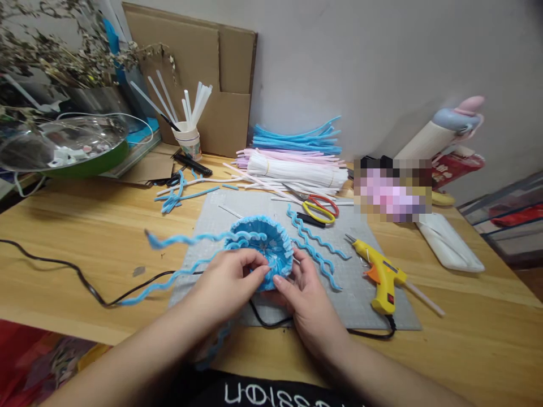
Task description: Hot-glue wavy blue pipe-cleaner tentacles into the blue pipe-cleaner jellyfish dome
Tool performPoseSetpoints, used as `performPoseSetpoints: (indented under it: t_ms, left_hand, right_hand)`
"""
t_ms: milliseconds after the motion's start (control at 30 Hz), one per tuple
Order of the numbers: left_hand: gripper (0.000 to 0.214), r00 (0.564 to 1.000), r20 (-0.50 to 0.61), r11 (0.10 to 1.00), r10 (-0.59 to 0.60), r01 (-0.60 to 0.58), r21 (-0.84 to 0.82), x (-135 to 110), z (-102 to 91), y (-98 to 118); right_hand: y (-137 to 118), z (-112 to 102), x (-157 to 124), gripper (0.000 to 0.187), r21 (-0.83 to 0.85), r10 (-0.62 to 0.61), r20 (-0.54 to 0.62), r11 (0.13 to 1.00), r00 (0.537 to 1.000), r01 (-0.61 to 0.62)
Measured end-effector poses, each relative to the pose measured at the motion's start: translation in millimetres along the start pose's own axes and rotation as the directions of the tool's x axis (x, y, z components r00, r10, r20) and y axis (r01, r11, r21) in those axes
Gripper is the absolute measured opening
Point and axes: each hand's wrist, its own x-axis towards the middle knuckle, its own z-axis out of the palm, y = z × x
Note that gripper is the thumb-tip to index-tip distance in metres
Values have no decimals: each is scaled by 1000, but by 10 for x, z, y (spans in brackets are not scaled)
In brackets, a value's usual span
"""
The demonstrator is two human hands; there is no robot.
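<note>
A blue fuzzy pipe-cleaner bowl (280,234) is held tilted, with its hollow inside towards me. My right hand (307,285) grips the bowl's right and lower side, thumb on the rim. At the near rim, my left hand (237,274) has thumb and forefinger pinched on a blue pipe cleaner, mostly hidden by the fingers. Wavy blue strands (190,240) with curled ends trail from the bowl to the left, and another dangles blurred below my left forearm. To the right, several loose wavy blue pipe cleaners (318,257) lie on the grey cutting mat (360,299).
A yellow glue gun (384,277) lies right, its black cord (271,325) passing under my hands. Scissors (320,209) rest beyond the bowl. Behind are pipe-cleaner bundles (297,172), a paper cup (187,141) of glue sticks, cardboard (186,68) and a bottle (428,138).
</note>
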Motion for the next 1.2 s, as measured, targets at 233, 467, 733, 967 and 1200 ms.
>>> performPoseSetpoints:
  t_ms: [233, 467, 733, 967, 1200]
  left_hand:
    - [18, 996, 83, 958, 16, 9, -288, 48, -102, 61]
    - [11, 997, 65, 867, 34, 3, -499, -40, -151, 263]
    - [28, 984, 179, 442, -17, 168, -881, 99, 52, 419]
    - [22, 964, 220, 294, -147, 255, -921, 121, 195, 469]
    - [10, 948, 228, 248, -221, 281, -927, 240, 216, 507]
  right_hand:
    - [-82, -15, 17, 60, -171, -13, -126, 985, 992, -9]
    - [-239, -55, -113, 12, -336, -369, -194, 896, 909, 292]
    - [-590, -152, -28, 39, -626, -785, 480, 6, 391, 780]
    - [-560, -209, 149, 38, -611, -782, 554, -147, 287, 778]
    - [-575, -208, 270, 30, -618, -801, 498, -60, 331, 784]
